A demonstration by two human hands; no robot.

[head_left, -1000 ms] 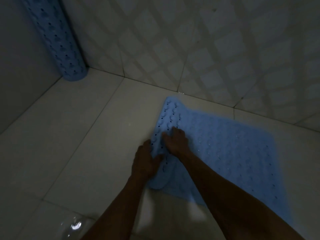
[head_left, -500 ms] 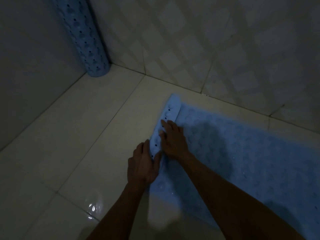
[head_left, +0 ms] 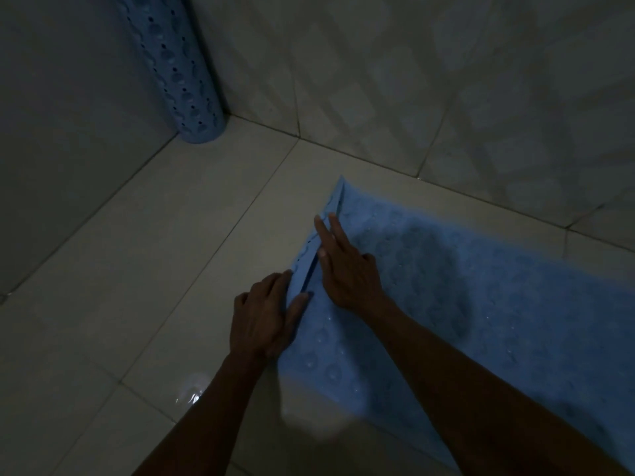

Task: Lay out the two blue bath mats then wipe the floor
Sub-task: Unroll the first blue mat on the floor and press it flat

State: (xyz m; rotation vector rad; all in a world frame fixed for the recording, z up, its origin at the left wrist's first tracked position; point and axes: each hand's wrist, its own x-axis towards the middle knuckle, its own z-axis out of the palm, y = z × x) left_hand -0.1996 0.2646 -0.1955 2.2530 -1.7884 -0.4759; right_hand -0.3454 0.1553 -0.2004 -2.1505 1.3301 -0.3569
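Note:
One blue bath mat [head_left: 481, 297] lies spread on the pale floor tiles, its left edge still curled up a little. My left hand [head_left: 264, 314] holds that raised edge near its lower end, thumb on top of the mat. My right hand [head_left: 343, 266] presses on the mat just inside the curl, two fingers stretched straight along the fold. The second blue mat [head_left: 182, 70] stands rolled up in the back left corner, leaning on the wall.
Tiled walls [head_left: 412, 80] meet at the corner behind the rolled mat. Bare floor tiles [head_left: 137, 252] lie to the left of the spread mat, with a wet glint [head_left: 192, 393] near my left forearm. The room is dim.
The rolled end of the mat has unrolled further to the left until only a narrow curled edge is up. Both hands followed it, and my right fingers have straightened along the fold.

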